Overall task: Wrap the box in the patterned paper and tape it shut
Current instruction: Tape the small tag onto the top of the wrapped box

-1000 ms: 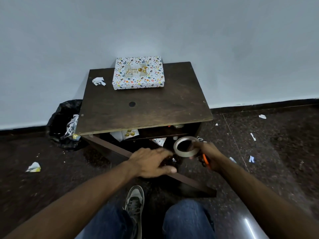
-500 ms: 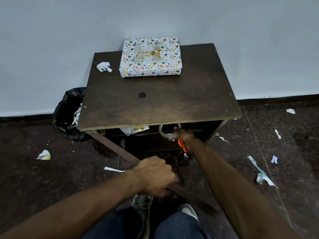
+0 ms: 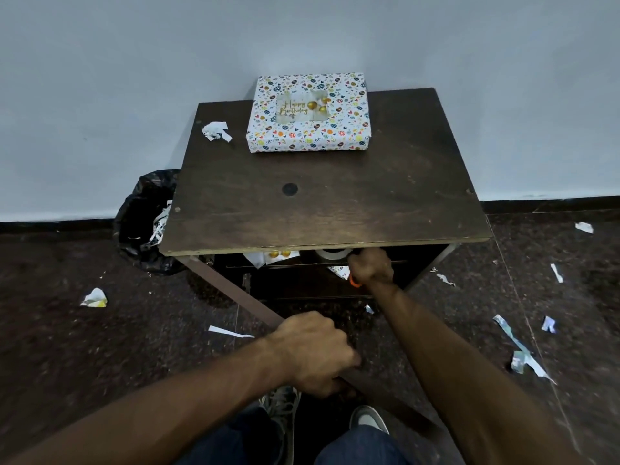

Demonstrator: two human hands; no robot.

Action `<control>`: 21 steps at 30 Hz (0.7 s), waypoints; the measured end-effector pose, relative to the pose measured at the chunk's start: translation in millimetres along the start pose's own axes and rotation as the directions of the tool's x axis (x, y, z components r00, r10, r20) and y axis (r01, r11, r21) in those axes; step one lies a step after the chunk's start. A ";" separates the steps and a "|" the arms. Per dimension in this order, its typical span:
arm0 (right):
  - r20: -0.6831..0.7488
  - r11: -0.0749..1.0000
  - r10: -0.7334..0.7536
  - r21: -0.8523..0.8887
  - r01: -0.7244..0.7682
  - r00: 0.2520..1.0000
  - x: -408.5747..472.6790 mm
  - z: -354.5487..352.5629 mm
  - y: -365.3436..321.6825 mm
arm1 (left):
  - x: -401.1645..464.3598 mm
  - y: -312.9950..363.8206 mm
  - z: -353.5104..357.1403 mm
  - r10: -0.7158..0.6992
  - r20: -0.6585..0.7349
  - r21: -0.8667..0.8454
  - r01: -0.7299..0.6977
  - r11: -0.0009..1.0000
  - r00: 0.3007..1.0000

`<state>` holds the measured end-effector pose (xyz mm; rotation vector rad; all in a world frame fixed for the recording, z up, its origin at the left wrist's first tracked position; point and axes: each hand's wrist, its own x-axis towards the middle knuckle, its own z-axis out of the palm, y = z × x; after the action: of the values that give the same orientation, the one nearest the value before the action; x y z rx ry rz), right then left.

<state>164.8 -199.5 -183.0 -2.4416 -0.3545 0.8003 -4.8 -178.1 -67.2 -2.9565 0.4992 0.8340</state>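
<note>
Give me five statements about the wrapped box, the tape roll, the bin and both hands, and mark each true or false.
1. The wrapped box lies on the table top at the wall side. True.
2. The tape roll sits on top of the table. False: it is under the top, by the right hand.
3. The left hand grips the slanted wooden bar. True.
4. The black bin stands right of the table. False: it stands left.
5. The box is bare cardboard. False: patterned paper covers it.
</note>
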 end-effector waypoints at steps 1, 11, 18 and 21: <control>-0.044 1.000 0.018 0.014 -0.018 0.999 -4.8 -2.2 5.7 | 0.4 -0.3 0.4 0.001 -0.008 -0.001 -0.001 1.000 1.000; 0.236 0.792 0.090 0.572 -0.213 0.968 -1.6 2.0 0.4 | 0.2 0.5 -0.3 -0.015 -0.011 0.000 0.015 1.000 1.000; 0.423 0.628 0.066 0.686 -0.367 0.904 10.8 25.0 -32.0 | 2.9 -0.1 1.8 -0.008 -0.014 0.022 0.009 1.000 1.000; 0.438 0.660 0.004 0.674 -0.332 0.899 12.8 36.2 -40.4 | 4.3 -2.2 2.5 0.012 -0.024 0.029 -0.011 1.000 1.000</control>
<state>149.7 -146.3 -190.5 -1.5344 0.0775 1.2484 -1.9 -177.1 -71.6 -2.9431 0.5255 0.7862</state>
